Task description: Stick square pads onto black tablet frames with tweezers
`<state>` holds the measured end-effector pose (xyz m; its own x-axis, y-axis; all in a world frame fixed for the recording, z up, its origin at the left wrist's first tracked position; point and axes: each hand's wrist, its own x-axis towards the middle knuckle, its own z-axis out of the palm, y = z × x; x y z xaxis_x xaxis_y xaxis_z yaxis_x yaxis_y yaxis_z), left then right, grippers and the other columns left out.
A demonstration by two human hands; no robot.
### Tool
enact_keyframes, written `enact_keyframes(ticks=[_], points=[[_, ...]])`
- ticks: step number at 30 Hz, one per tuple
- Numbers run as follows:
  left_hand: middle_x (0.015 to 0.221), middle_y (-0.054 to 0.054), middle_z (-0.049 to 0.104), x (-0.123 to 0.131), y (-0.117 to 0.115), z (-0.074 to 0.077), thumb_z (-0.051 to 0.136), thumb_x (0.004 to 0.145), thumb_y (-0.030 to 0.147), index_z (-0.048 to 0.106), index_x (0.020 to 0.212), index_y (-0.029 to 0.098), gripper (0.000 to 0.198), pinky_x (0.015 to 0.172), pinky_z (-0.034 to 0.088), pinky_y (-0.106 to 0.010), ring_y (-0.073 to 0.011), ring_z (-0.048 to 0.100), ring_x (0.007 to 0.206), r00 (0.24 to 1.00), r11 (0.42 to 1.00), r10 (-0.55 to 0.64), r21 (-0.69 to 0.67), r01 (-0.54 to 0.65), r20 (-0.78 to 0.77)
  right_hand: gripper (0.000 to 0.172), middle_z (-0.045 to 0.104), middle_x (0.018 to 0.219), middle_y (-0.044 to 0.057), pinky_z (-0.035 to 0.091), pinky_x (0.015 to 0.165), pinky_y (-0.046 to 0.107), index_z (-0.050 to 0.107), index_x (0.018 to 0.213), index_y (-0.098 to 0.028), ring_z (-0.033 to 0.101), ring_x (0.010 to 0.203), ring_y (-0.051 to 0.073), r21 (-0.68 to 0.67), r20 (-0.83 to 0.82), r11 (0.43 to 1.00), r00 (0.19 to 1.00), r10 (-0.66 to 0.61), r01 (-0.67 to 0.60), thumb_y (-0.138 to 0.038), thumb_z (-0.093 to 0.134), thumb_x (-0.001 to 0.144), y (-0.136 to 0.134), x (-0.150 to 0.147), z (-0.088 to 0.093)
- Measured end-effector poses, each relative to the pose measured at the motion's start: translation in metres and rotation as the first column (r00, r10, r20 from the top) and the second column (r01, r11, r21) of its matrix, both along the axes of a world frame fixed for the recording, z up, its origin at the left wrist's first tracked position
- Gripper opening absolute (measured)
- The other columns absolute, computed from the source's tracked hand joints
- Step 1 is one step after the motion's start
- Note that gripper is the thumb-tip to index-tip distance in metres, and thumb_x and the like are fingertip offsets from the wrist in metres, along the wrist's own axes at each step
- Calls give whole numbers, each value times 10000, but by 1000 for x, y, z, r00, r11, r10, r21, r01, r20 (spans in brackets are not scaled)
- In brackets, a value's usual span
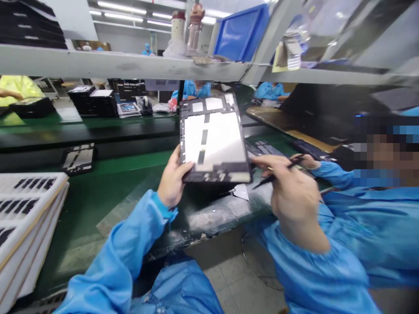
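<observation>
My left hand is closed on the lower left corner of a tablet housing, thumb over its front. The housing is tilted up above the bench, with a black frame, a shiny silver panel and dark strips down its middle. My right hand is closed around slim black tweezers, blurred, their tip pointing down and left. Its fingers reach the right edge of the housing; whether they grip it I cannot tell. Beneath lies a small white piece on the bench.
White trays holding black strips are stacked at left. Another tablet housing lies by the conveyor ledge. A clear plastic sheet rests on the green bench. A co-worker in blue sits close at right. A shelf runs overhead.
</observation>
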<state>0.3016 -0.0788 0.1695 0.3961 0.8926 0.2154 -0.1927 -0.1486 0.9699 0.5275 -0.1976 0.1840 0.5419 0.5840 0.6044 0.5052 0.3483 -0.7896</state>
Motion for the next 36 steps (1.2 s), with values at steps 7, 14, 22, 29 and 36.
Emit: enact_keyframes(ticks=[7, 14, 22, 29, 36], points=[[1446, -141, 685, -190, -70, -97, 644, 1033, 634, 610, 1492, 181, 645, 1088, 648, -469, -244, 719, 1226, 957, 984, -119, -159, 79, -264, 510, 625, 618, 53, 481, 518, 362, 872, 885, -312, 549, 575, 195, -247, -442, 908, 874, 204, -337, -792, 702, 915, -37, -80, -39], [1476, -135, 612, -241, -52, -119, 719, 982, 472, 668, 1405, 214, 498, 1304, 424, -630, -323, 522, 1441, 724, 998, -58, -63, 20, -688, 189, 789, 1037, 24, 637, 777, 251, 861, 1004, -302, 756, 898, 154, -444, -507, 347, 551, 663, -826, -402, 944, 867, 64, -205, -72], [1205, -98, 628, -318, 47, -129, 851, 747, 289, 801, 996, 216, 265, 1265, 327, -693, -415, 469, 1389, 394, 998, -50, -66, -25, -918, 358, 791, 1047, 58, 624, 872, 346, 726, 1147, -185, 741, 889, 185, -568, -300, -80, 115, 947, -819, -464, 834, 951, 175, -303, -160], [1243, -85, 633, -315, 55, -137, 910, 733, 332, 802, 999, 246, 299, 1244, 391, -606, -406, 491, 1412, 332, 997, -71, -59, 46, -941, 185, 802, 1117, 68, 643, 951, 387, 743, 1108, -200, 769, 998, 218, -603, -277, -140, 42, 960, -785, -342, 783, 997, 187, -302, -171], [1280, -95, 633, -312, 55, -137, 900, 739, 341, 809, 1018, 257, 305, 1237, 393, -649, -410, 464, 1399, 307, 997, -74, -62, 50, -949, 161, 800, 1151, 61, 664, 991, 388, 746, 1127, -209, 785, 1044, 227, -621, -252, -137, 30, 967, -772, -320, 770, 1013, 188, -300, -168]])
